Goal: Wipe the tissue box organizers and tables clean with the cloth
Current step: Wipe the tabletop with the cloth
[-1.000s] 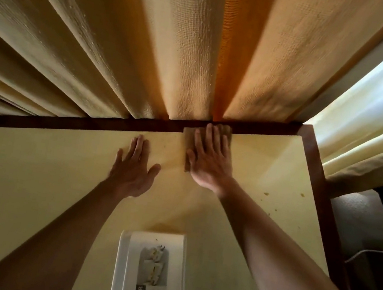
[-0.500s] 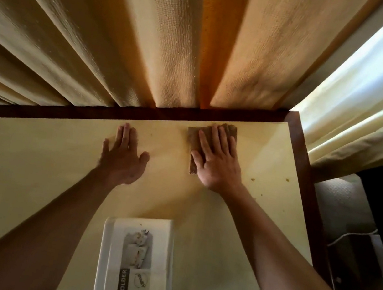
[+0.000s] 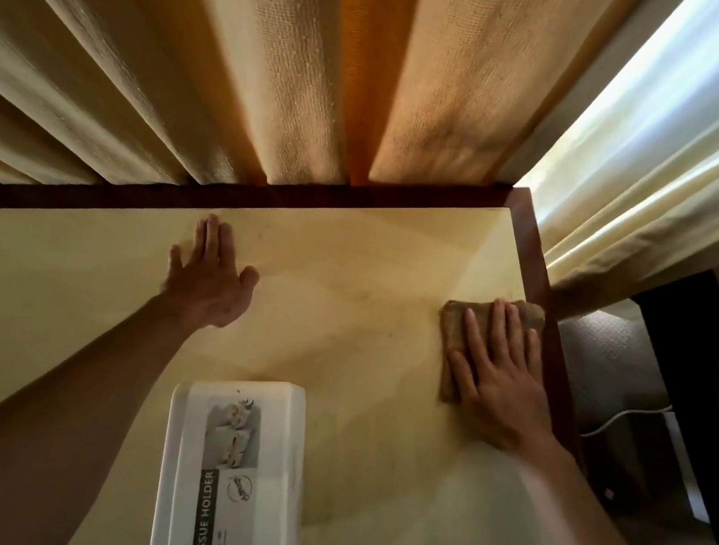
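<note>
A pale yellow table (image 3: 339,325) with a dark brown rim fills the view. My right hand (image 3: 500,379) lies flat with straight fingers on a folded brown cloth (image 3: 457,330), pressing it down at the table's right edge. My left hand (image 3: 210,281) rests flat and spread on the bare tabletop near the far rim. A white box labelled "TISSUE HOLDER" (image 3: 231,478) sits on the table close to me, between my forearms.
Heavy cream curtains (image 3: 239,65) hang right against the far rim. A sheer bright curtain (image 3: 693,174) hangs at the right. Beyond the right edge the floor drops away, with a white cable (image 3: 621,420) and dark furniture (image 3: 705,397).
My right hand has slid the cloth from the far middle of the table to the right edge. My left hand stays flat in about the same place.
</note>
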The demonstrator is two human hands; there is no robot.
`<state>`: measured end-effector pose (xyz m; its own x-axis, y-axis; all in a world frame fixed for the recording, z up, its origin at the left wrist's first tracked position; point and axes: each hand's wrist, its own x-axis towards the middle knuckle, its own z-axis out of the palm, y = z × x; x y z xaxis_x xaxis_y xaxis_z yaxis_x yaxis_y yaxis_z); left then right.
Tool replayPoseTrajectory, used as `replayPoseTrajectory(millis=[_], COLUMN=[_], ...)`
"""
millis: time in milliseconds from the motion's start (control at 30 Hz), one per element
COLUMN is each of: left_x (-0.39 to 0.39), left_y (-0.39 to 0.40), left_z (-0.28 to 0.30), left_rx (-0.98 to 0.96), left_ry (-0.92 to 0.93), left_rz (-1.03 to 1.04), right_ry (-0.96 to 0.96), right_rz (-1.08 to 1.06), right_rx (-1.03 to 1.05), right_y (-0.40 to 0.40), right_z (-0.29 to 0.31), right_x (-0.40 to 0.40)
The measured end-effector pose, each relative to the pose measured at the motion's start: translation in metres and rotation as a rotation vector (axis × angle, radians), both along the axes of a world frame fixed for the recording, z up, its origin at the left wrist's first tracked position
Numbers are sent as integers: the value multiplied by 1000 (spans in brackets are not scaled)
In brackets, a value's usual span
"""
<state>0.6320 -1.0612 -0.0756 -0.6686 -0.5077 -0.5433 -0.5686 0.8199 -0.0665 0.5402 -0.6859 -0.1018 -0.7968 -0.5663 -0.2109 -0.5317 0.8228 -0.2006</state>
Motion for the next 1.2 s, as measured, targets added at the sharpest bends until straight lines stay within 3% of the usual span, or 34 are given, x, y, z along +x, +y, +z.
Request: replayPoseTrajectory(millis=[233,533,700,767,900,1000,1100,1200], left_x=[-1,-3,-10,-15,-33,-46,-50,-49], left_y=[-2,1,-1,3,37,73,111,146], left_z=[-1,5,16,27,57,79,98,104], left_rx=[3,14,43,12,-15,108,190,111], left_ry=[-18,-4,44,43,131,172,16,-132], left_rz=[16,24,81,67,-59,-250,-466,-703], right_ry=[85,7,-222,-123,106,177,174,139], right_rz=[85,99,73,88,219,362,441,483], right_rx=[-121,-153,-423,-516,-491,-422,-379,-354], right_y=[-60,-104,-85,-65,-29,-17,-16,-18], right_z=[-5,-3,13,19,22,21,23,26], right_x=[63,56,41,36,34,34,32,27])
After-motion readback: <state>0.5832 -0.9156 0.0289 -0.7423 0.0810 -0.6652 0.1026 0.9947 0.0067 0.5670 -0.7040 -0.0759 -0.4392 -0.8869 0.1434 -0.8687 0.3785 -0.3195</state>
